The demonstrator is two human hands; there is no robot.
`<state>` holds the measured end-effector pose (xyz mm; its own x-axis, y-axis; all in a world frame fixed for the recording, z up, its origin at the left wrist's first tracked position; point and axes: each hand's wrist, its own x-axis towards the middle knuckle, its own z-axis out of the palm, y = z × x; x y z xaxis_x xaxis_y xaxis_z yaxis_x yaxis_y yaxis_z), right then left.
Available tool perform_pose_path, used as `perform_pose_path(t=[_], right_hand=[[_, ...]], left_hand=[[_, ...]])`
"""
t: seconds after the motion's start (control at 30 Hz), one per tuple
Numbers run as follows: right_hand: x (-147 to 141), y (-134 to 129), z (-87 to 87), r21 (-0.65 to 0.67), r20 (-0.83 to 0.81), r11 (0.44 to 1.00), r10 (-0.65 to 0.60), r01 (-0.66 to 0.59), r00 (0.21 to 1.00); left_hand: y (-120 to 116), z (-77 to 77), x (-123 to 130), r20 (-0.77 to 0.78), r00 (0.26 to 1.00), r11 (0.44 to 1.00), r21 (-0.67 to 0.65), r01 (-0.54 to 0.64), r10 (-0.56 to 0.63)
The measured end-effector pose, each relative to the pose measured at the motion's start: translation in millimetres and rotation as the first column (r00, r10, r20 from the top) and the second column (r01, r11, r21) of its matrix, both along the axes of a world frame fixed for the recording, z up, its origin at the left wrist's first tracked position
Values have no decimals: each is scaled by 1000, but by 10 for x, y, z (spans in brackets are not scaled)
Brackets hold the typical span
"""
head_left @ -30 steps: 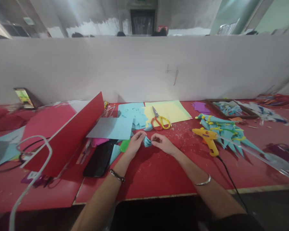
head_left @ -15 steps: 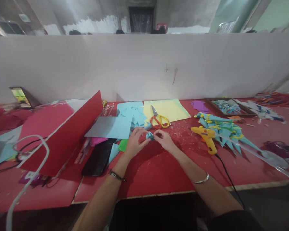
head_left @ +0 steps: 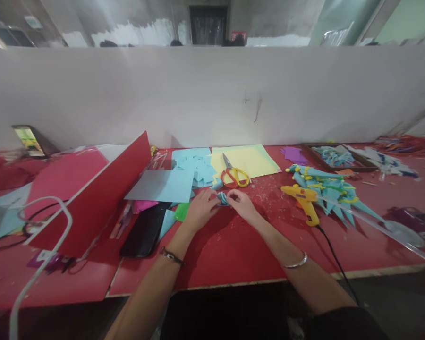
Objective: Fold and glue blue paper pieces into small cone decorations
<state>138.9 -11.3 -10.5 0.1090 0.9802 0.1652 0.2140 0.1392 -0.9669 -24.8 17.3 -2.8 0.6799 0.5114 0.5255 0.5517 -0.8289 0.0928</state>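
Observation:
A small folded piece of blue paper point(head_left: 223, 199) is pinched between my two hands above the red table point(head_left: 230, 255). The fingers of my left hand point(head_left: 201, 208) close on its left side, and those of my right hand point(head_left: 241, 204) grip its right side. Just beyond them lie scissors point(head_left: 235, 176) with red and yellow handles, resting partly on a pale yellow sheet point(head_left: 251, 160). Blue paper pieces point(head_left: 197, 166) are heaped behind my left hand, near a flat blue sheet point(head_left: 159, 185).
A yellow glue gun point(head_left: 306, 203) lies right of my hands, beside blue paper cones point(head_left: 331, 189). A black phone point(head_left: 145, 231) is at the left, near a standing red board point(head_left: 99, 203). Behind stands a white partition point(head_left: 127, 94). A tray point(head_left: 340, 158) sits back right.
The fingers of my left hand have drawn closer together, and the blue paper piece has turned slightly between my hands. My right hand has barely moved.

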Motion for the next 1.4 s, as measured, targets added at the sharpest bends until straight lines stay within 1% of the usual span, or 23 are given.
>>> perform_pose_path(t=[0.07,0.13,0.3,0.4,0.5,0.57,0.63,0.73,0.83,0.93,1.07,1.2,1.3,1.4], right_hand=[[2,0,-17,19,24,1000,-13,12,1000],[7,2,-34,34,41,999,-28,27,999],[12,7,-48,29,45,998,-48,47,998],[-6,-4,-25,33,57,999,-15,13,998],[-36,-34,21,60,35,993,98,-100,995],[-51,-55,59,80,7,985,152,-152,988],[-51,-67,92,75,-31,987,142,-140,989],[-26,-66,118,39,-111,997,74,-70,991],[5,-54,111,41,-179,998,56,-49,982],[9,-48,89,59,-193,996,73,-63,978],[3,-33,71,53,-147,995,86,-79,985],[52,26,89,-5,-38,995,100,-101,994],[109,51,148,-55,21,987,154,-153,988],[174,-17,250,-61,108,968,248,-243,963]], left_hand=[[0,10,0,-22,999,998,57,-31,32],[-3,22,3,-41,998,993,107,-38,43],[-30,28,41,-133,991,979,202,19,9],[-39,8,68,-178,984,982,184,49,-16],[-44,3,68,-167,986,985,166,54,-26],[-51,17,54,-136,990,987,155,51,-30],[-57,35,36,-90,995,992,121,48,-37],[-52,46,9,-31,999,996,86,19,-16],[-27,21,-9,-14,999,990,137,-30,33],[-6,-21,-21,-26,999,983,180,-42,48],[-5,-61,-33,-67,996,981,187,-50,64],[-2,-72,-35,-100,991,976,207,-63,85],[9,-78,-27,-110,991,974,222,-49,75],[12,-75,-27,-78,993,966,250,-65,88]])
